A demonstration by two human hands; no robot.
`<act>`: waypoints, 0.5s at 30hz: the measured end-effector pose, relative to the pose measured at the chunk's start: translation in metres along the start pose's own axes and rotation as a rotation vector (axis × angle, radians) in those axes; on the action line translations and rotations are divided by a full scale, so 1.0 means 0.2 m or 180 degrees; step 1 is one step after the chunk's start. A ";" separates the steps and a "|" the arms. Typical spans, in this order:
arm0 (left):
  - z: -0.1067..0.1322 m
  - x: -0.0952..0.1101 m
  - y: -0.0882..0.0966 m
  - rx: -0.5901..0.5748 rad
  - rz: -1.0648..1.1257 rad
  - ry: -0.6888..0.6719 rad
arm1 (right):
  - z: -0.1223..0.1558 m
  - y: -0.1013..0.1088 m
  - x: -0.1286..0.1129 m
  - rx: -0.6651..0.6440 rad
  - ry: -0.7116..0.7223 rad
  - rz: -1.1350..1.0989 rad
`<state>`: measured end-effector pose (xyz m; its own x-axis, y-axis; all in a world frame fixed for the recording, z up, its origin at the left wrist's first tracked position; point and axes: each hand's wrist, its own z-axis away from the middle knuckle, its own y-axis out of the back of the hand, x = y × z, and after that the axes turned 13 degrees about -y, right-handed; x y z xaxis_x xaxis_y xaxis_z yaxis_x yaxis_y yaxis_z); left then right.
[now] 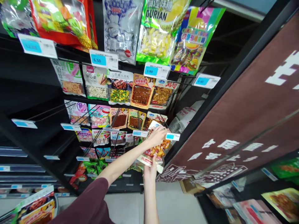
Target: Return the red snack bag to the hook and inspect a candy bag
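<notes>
A shiny snack bag (161, 151) with orange-brown food showing through its front is tilted at the right end of the rack, near a price tag. My left hand (157, 136) reaches across from the left and closes on its upper part; the fingertips are partly hidden. From below, my right hand (150, 169) grips the bag's lower edge, thumb on the front. Behind the hands, a similar bag with a white top (155, 117) hangs on the row above.
Metal hooks with price tags (173, 137) stick out around the hands. Rows of hanging packets (141, 90) fill the rack. A dark upright post (201, 115) and a brown panel (233, 124) stand at right. Filled packs (35, 205) sit at lower left; a cardboard box (190, 185) is on the floor.
</notes>
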<state>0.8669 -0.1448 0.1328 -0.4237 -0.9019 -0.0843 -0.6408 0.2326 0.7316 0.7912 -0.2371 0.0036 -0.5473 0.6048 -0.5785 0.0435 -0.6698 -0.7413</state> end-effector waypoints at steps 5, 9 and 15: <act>0.22 0.03 0.03 0.0357 0.0376 0.0688 | -0.15 0.04 -0.09 0.0158 -0.0028 -0.0066; 0.50 0.16 0.13 0.0464 0.0676 0.1159 | -0.31 0.07 -0.14 0.0141 -0.0068 -0.0026; 1.23 0.73 0.19 0.0462 0.1321 0.2197 | -0.58 0.03 -0.19 0.0022 -0.0152 0.0108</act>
<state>0.6236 -0.1781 -0.0182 -0.1855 -0.7419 0.6444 -0.6150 0.5991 0.5127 0.9081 -0.2136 -0.0176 -0.5850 0.5605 -0.5862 0.0570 -0.6925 -0.7191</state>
